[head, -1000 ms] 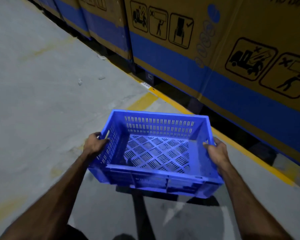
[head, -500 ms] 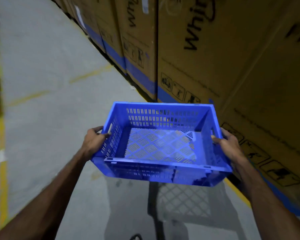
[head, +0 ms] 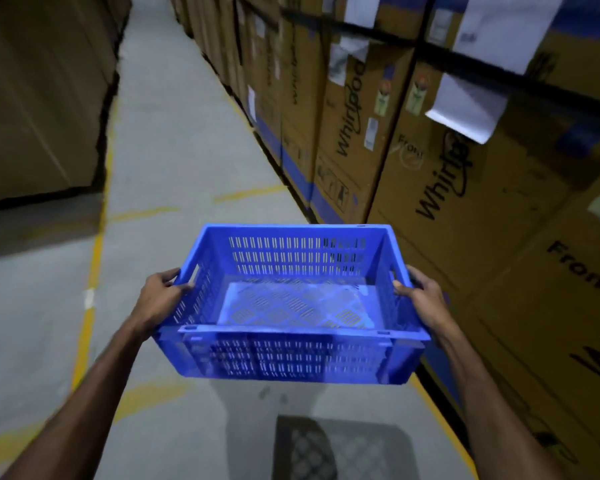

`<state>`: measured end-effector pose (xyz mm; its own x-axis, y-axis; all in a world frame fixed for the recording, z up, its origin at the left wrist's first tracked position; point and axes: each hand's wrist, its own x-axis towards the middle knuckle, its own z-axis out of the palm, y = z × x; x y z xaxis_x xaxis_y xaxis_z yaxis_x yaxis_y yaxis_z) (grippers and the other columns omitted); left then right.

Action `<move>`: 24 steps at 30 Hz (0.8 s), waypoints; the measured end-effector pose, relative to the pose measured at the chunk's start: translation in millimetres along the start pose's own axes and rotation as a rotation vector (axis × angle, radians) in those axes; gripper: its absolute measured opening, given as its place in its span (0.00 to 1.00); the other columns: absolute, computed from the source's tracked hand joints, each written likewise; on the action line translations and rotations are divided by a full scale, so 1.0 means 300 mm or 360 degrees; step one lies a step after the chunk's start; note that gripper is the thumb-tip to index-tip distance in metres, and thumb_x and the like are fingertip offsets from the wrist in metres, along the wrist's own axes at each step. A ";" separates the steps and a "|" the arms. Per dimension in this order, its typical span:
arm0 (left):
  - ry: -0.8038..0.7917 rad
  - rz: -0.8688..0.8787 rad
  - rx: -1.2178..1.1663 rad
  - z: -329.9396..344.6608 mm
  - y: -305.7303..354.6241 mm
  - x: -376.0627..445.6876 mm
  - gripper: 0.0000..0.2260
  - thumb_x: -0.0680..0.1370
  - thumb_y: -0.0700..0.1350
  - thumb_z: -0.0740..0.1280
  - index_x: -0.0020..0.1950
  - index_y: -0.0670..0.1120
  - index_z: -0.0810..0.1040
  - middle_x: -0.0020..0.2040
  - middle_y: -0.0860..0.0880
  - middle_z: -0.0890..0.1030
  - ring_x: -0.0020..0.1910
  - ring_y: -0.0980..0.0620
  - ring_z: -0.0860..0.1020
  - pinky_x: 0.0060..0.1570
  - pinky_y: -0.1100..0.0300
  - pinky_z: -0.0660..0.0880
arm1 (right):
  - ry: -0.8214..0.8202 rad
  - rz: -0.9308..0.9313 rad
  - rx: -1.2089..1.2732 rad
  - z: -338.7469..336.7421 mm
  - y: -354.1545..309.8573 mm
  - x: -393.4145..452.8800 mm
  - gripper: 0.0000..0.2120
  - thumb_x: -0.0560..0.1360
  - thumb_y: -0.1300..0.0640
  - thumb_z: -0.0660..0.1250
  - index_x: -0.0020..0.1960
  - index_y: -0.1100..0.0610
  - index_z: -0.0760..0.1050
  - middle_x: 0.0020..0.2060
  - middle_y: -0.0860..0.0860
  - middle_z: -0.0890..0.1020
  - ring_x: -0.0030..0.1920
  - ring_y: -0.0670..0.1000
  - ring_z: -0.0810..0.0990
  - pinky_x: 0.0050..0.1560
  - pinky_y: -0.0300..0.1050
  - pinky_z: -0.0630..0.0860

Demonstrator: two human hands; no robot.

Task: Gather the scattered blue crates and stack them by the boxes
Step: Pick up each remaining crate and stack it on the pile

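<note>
down the middle of a warehouse aisle, a person carries one blue crate [head: 291,306] out in front of them, held level above the grey concrete floor [head: 174,161] and touching nothing else. the left hand [head: 160,299] grips the crate's left end, fingers curled over the rim by the handle slot; the right hand [head: 423,299] grips the right end the same way, thumb hooked inside the wall. the hands sit well apart, one at each short side. the crate is empty, its slotted walls and lattice bottom plain to see, and its shadow [head: 340,448] lies on the floor below.

just to the right runs a long row of tall cardboard boxes [head: 465,188] with blue bands low down and printed lettering, some with white paper sheets [head: 465,109] stuck on. yellow painted lines [head: 87,306] edge the aisle on both sides. on the far left stands another wall of brown cartons [head: 39,98].
</note>
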<state>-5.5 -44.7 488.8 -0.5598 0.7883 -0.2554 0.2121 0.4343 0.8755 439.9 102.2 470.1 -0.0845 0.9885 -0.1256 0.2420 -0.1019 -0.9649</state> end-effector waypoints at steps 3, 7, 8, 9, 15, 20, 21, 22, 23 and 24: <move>0.0113 -0.0016 -0.0074 -0.127 -0.046 -0.058 0.12 0.79 0.36 0.70 0.57 0.51 0.77 0.33 0.57 0.85 0.34 0.49 0.86 0.45 0.49 0.82 | -0.0148 -0.0028 0.0025 0.116 -0.051 0.010 0.14 0.79 0.68 0.67 0.60 0.55 0.80 0.53 0.54 0.85 0.41 0.42 0.84 0.40 0.36 0.80; 0.0299 -0.0077 -0.0167 -0.264 -0.099 -0.132 0.13 0.79 0.35 0.70 0.58 0.51 0.76 0.30 0.59 0.84 0.30 0.51 0.84 0.45 0.50 0.81 | -0.0352 -0.0069 0.0046 0.269 -0.131 0.045 0.14 0.79 0.68 0.67 0.55 0.51 0.81 0.50 0.55 0.85 0.39 0.44 0.85 0.37 0.38 0.80; 0.0353 -0.0103 -0.0200 -0.291 -0.118 -0.154 0.13 0.79 0.35 0.71 0.58 0.51 0.76 0.30 0.59 0.84 0.31 0.50 0.84 0.46 0.48 0.81 | -0.0412 -0.0069 0.0045 0.305 -0.148 0.061 0.13 0.79 0.68 0.67 0.54 0.51 0.81 0.49 0.56 0.85 0.38 0.44 0.85 0.36 0.38 0.79; 0.0408 -0.0130 -0.0238 -0.318 -0.136 -0.176 0.14 0.79 0.35 0.71 0.59 0.51 0.76 0.31 0.58 0.84 0.31 0.50 0.84 0.47 0.47 0.82 | -0.0475 -0.0069 0.0041 0.342 -0.164 0.078 0.13 0.79 0.68 0.67 0.55 0.52 0.82 0.49 0.57 0.85 0.37 0.44 0.84 0.35 0.39 0.79; 0.0819 -0.0255 -0.0311 -0.420 -0.237 -0.361 0.17 0.78 0.33 0.70 0.45 0.56 0.79 0.30 0.60 0.83 0.31 0.55 0.82 0.48 0.48 0.80 | -0.0844 -0.0061 0.0075 0.587 -0.292 0.134 0.12 0.79 0.70 0.65 0.53 0.55 0.80 0.42 0.54 0.85 0.31 0.44 0.84 0.29 0.40 0.79; 0.1198 -0.0388 -0.0361 -0.456 -0.324 -0.581 0.19 0.78 0.33 0.70 0.45 0.60 0.77 0.29 0.64 0.82 0.33 0.57 0.83 0.41 0.56 0.81 | -0.1263 -0.0116 -0.0009 0.816 -0.355 0.136 0.13 0.79 0.70 0.64 0.62 0.60 0.78 0.33 0.46 0.85 0.31 0.46 0.83 0.30 0.41 0.79; 0.1266 -0.0424 -0.0381 -0.457 -0.347 -0.629 0.19 0.78 0.33 0.70 0.45 0.60 0.77 0.30 0.63 0.82 0.30 0.59 0.82 0.43 0.55 0.81 | -0.1340 -0.0127 -0.0022 0.868 -0.362 0.127 0.13 0.79 0.70 0.64 0.62 0.60 0.78 0.32 0.46 0.84 0.31 0.46 0.82 0.30 0.40 0.78; 0.1342 -0.0452 -0.0414 -0.455 -0.371 -0.681 0.19 0.78 0.33 0.70 0.46 0.60 0.78 0.32 0.61 0.84 0.29 0.61 0.81 0.41 0.57 0.81 | -0.1422 -0.0136 -0.0032 0.923 -0.363 0.115 0.13 0.80 0.70 0.64 0.61 0.59 0.78 0.32 0.45 0.84 0.30 0.45 0.82 0.30 0.39 0.78; 0.1422 -0.0477 -0.0440 -0.454 -0.394 -0.731 0.19 0.78 0.32 0.70 0.46 0.59 0.78 0.33 0.59 0.85 0.28 0.62 0.80 0.37 0.61 0.81 | -0.1508 -0.0152 -0.0043 0.978 -0.364 0.097 0.13 0.80 0.69 0.64 0.61 0.59 0.78 0.32 0.45 0.84 0.30 0.45 0.81 0.30 0.39 0.78; 0.1503 -0.0501 -0.0469 -0.456 -0.414 -0.779 0.18 0.78 0.32 0.70 0.47 0.57 0.79 0.34 0.58 0.85 0.27 0.63 0.80 0.34 0.66 0.80 | -0.1590 -0.0168 -0.0062 1.035 -0.365 0.073 0.12 0.80 0.69 0.64 0.61 0.59 0.78 0.32 0.45 0.83 0.30 0.44 0.81 0.31 0.38 0.77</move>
<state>-10.5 -342.5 495.9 -0.9827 -0.0601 -0.1753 -0.1853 0.3375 0.9229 111.6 100.2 501.3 -0.8751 0.4436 -0.1933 0.2168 0.0022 -0.9762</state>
